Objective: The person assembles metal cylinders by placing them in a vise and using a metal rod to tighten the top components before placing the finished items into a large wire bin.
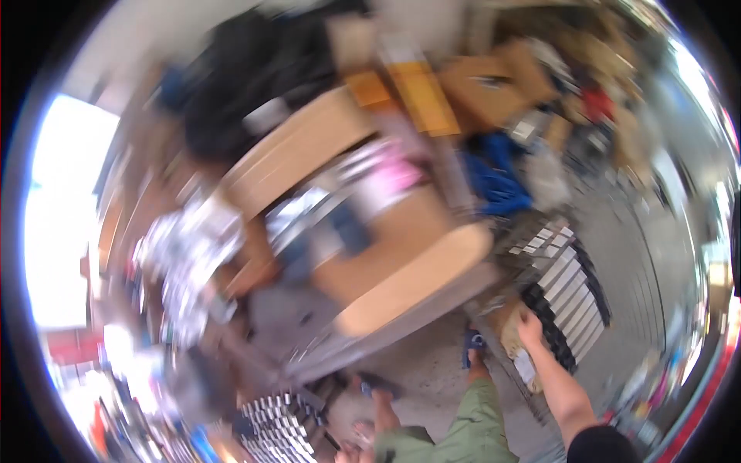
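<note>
My right hand point(529, 328) reaches out at the lower right, over or against a beige piece point(511, 333) that looks like cardboard or a bag. Motion blur smears its fingers, so their grip is unclear. Right beside it lie rows of long pale strips point(567, 297) with black ends point(546, 324). My left hand point(353, 454) shows only partly at the bottom edge, near my left leg. Close to it on the left is a group of small whitish-silver pieces point(282, 424) in rows. What the left hand holds, if anything, cannot be made out.
A large open cardboard box point(417, 282) with mixed contents sits on a table ahead. Crumpled clear plastic point(189, 255) lies left of it. Behind are another cardboard box point(482, 92), a blue bundle point(498, 177) and a dark heap point(247, 77). My sandalled feet stand on the concrete floor point(428, 386).
</note>
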A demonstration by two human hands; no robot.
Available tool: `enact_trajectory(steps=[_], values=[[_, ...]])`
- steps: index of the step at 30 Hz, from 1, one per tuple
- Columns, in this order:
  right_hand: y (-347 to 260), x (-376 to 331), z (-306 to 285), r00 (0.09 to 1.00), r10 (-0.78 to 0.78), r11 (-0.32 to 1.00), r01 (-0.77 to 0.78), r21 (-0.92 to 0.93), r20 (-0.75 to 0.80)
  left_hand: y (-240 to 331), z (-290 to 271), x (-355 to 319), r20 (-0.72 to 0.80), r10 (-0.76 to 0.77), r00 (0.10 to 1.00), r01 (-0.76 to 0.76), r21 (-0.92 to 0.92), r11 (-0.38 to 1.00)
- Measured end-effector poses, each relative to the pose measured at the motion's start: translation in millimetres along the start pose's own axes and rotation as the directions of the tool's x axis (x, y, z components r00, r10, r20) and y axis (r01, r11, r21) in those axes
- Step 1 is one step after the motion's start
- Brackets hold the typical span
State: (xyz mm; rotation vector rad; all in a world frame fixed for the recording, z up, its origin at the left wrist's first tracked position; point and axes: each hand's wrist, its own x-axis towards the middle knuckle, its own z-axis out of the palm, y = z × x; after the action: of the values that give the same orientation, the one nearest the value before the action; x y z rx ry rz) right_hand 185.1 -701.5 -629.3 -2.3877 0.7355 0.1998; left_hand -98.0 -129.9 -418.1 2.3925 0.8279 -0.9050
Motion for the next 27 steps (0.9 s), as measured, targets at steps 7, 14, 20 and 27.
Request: enact_trajectory(steps=[7, 14, 20, 27], values=[[-195, -203, 48, 0.755, -0.116, 0.978, -0.027, 0.207, 0.646, -173, 49, 108, -0.019, -0.553, 0.833, 0.547, -0.115, 0.829], [-454, -339, 99, 0.626, -0.392, 0.838, 0.545, -0.019, 0.674, -269, 44, 207, -0.054, -0.783, 0.619, 0.627, -0.565, 0.536], [-483, -348, 144, 0.729, -0.151, 0.948, 0.298, -0.111, 0.668, -287, 80, 255, 0.192, -0.848, 0.494, 0.812, -0.451, 0.371], [-489, -332, 140, 0.576, 0.033, 0.967, 0.188, -0.172, 0.817, -259, 98, 122, 0.388, -0.871, 0.302, 0.571, -0.805, -0.161]])
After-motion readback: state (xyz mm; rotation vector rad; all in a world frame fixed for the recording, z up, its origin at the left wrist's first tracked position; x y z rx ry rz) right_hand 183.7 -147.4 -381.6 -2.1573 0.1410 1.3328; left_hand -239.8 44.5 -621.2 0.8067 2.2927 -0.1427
